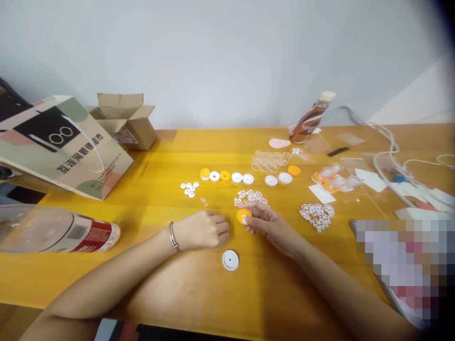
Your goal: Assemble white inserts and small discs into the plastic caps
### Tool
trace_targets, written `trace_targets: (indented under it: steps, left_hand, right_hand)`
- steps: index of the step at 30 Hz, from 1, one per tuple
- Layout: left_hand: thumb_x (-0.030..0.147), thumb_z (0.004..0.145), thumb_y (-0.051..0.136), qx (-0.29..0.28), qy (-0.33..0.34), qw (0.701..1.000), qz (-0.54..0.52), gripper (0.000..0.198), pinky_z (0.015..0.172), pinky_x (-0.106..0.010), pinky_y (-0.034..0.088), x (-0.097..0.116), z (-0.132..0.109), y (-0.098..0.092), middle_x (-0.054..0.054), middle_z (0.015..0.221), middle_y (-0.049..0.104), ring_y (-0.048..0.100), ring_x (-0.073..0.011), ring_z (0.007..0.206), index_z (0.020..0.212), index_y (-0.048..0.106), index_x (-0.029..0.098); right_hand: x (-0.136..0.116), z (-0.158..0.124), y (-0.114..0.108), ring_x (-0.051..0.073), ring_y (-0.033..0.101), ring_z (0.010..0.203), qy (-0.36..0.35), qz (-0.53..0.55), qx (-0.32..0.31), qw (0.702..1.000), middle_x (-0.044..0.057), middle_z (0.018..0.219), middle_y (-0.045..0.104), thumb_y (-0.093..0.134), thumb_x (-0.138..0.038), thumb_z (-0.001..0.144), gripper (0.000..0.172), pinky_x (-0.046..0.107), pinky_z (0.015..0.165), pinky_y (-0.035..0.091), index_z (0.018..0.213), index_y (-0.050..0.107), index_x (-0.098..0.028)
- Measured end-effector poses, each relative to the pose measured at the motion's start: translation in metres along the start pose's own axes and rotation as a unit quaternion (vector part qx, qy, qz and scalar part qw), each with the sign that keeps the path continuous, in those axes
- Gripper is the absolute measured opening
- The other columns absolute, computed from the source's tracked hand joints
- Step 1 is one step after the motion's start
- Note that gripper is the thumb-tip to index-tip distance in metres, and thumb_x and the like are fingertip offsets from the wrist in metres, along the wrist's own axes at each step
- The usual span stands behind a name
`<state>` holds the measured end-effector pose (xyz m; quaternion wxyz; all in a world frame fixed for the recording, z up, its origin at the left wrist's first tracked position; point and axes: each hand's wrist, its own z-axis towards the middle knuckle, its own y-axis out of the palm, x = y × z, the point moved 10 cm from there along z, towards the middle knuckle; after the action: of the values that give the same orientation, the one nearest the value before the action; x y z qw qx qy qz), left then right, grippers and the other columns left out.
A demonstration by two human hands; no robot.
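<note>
An orange disc (243, 216) is pinched between the thumb and fingertips of the right hand (267, 225), which is held just above the yellow table (170, 156) near its middle. The other fingers are kept loosely bent. The left hand (202, 230) is rested on the tabletop just beside it, curled into a loose fist with a metal bracelet (173, 236) at the wrist; whether anything is enclosed cannot be told. The two hands are set close together, and only a narrow gap is left between knuckles and disc.

A white disc (230, 260) is laid flat on the wood just in front of the hands, toward the near edge. Beyond the fingers, white lattice pieces (250, 196) are scattered, and a row of discs (226, 176) (orange and white by turns) is lined up behind them.

Open wood is found between the forearms and along the near edge. The left side is hemmed by a plastic bottle (53, 230) lying on its side and a paper bag (62, 147). The right side is crowded by a second lattice cluster (317, 216) and white cables (387, 156).
</note>
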<state>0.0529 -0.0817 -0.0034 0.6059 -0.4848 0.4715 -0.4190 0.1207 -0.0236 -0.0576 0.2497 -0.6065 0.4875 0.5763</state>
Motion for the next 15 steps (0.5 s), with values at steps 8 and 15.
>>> trace_targets:
  steps: [8, 15]
  left_hand:
    - [0.019, 0.085, 0.038, -0.042, -0.240, 0.969, -0.027, 0.019, 0.054, -0.023, 0.036, -0.090, -0.038, -0.008, -0.004, 0.080, 0.057, 0.052, -0.0128, 0.069, 0.082, 0.056, 0.017]
    - [0.023, 0.081, 0.045, -0.055, -0.298, 0.942, -0.146, 0.015, 0.059, -0.022, 0.037, -0.117, -0.054, 0.022, -0.001, 0.081, 0.059, 0.054, -0.0120, 0.071, 0.081, 0.060, 0.020]
  right_hand:
    - [0.003, 0.002, -0.001, 0.008, 0.049, 0.060, 0.007, -0.010, 0.007, 1.000, -0.003, 0.070, 0.053, 0.062, -0.025, 0.070, 0.026, 0.023, 0.058, 0.039, 0.094, 0.054, -0.021]
    - [0.011, 0.005, -0.005, 0.009, 0.052, 0.060, 0.029, -0.015, 0.018, 0.999, -0.001, 0.072, 0.056, 0.065, -0.029, 0.066, 0.034, 0.025, 0.060, 0.042, 0.096, 0.051, -0.019]
